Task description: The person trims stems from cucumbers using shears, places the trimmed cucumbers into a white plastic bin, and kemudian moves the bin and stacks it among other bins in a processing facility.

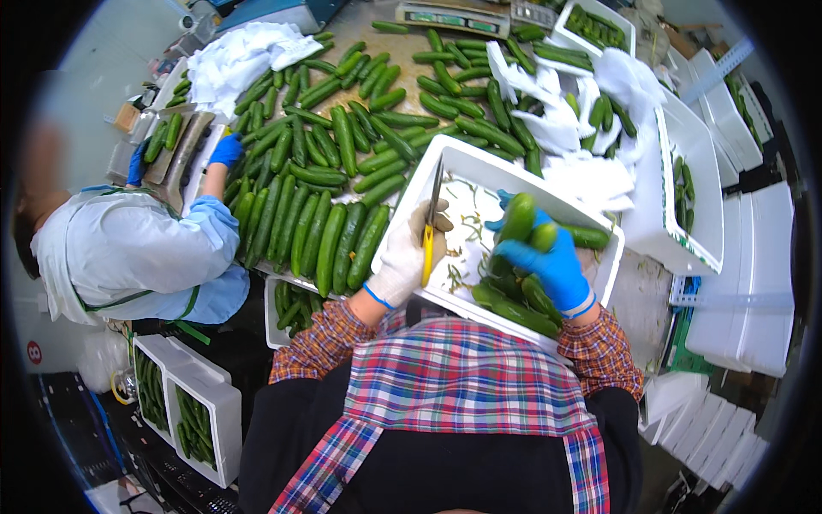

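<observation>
My left hand (411, 254), in a pale knit glove, grips yellow-handled scissors (428, 257) whose dark blades point away from me. They are over the left side of a white foam box (613, 263). At the box's right side my right hand (549, 257), in a blue glove, holds cucumbers (517, 218) in a bunch; the fingers partly cover them. Under that hand, more cucumbers (514, 311) lie in the near right corner of the box. Small stem trimmings (472, 225) are scattered over the box's white floor.
Loose cucumbers (347, 138) cover the worktable left of and beyond the box. A co-worker (141, 250) in blue gloves stands at the left beside a tray. White cloths (546, 109) lie at the back right. Foam boxes (706, 193) stand at right, others (192, 417) lower left.
</observation>
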`<state>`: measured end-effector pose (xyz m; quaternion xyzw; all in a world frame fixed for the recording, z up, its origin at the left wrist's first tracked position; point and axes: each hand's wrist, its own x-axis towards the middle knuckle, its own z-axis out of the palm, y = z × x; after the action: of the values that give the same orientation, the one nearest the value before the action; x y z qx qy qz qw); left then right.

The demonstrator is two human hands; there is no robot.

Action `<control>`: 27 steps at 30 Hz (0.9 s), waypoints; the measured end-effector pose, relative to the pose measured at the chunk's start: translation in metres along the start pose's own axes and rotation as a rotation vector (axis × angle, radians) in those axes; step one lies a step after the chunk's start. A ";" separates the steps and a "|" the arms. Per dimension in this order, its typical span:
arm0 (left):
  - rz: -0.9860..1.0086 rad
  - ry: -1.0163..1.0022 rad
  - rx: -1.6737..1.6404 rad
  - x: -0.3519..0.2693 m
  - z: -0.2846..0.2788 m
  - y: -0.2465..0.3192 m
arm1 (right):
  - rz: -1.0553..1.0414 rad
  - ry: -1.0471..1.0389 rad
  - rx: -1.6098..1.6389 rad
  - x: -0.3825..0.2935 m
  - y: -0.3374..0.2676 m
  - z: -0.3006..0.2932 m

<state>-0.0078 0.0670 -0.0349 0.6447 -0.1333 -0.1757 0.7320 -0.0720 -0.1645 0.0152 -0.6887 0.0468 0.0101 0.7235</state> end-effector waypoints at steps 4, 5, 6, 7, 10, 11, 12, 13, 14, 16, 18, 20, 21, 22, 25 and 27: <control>-0.038 0.053 0.017 0.004 -0.005 -0.003 | 0.102 0.102 0.696 0.069 -0.012 -0.019; -0.055 0.048 -0.025 0.003 -0.005 -0.002 | 0.108 0.118 0.879 0.091 -0.013 -0.019; -0.078 0.057 -0.069 0.000 -0.007 0.005 | 0.130 0.057 0.944 0.115 -0.011 -0.016; -0.097 0.061 -0.112 -0.003 -0.006 0.014 | 0.115 0.019 0.939 0.137 -0.006 -0.016; -0.054 0.037 -0.057 -0.010 -0.012 -0.017 | 0.225 -0.094 1.007 0.184 0.008 0.000; 0.028 0.031 0.057 -0.003 -0.010 -0.033 | 0.199 -0.043 0.975 0.207 0.024 0.000; 0.009 0.023 -0.008 0.002 -0.009 -0.062 | 0.277 -0.131 1.012 0.224 0.032 0.005; 0.090 0.065 0.158 0.003 -0.005 -0.064 | 0.240 -0.238 0.989 0.237 0.036 0.009; 0.153 0.049 0.344 0.009 -0.002 -0.051 | 0.264 -0.266 1.004 0.251 0.048 0.000; -0.026 0.049 -0.028 0.002 0.004 -0.048 | 0.362 -0.149 0.906 0.271 0.047 0.036; -0.114 0.085 -0.090 0.003 0.006 -0.035 | 0.435 -0.118 0.865 0.292 0.053 0.057; -0.055 0.105 -0.036 0.002 0.005 -0.031 | 0.479 -0.154 0.898 0.299 0.048 0.081; -0.049 0.079 -0.006 0.002 0.004 -0.027 | 0.478 -0.195 0.917 0.302 0.045 0.086; -0.040 0.054 0.027 0.002 0.002 -0.022 | 0.562 -0.200 0.949 0.309 0.042 0.088; 0.056 0.080 0.235 0.000 0.001 -0.008 | 0.526 -0.368 1.072 0.314 0.029 0.095; 0.014 0.014 0.189 0.002 -0.004 -0.013 | 0.377 -0.388 1.073 0.312 0.028 0.091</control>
<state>-0.0052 0.0684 -0.0487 0.7112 -0.1486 -0.1525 0.6699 0.2412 -0.0881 -0.0335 -0.1927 0.0337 0.2389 0.9511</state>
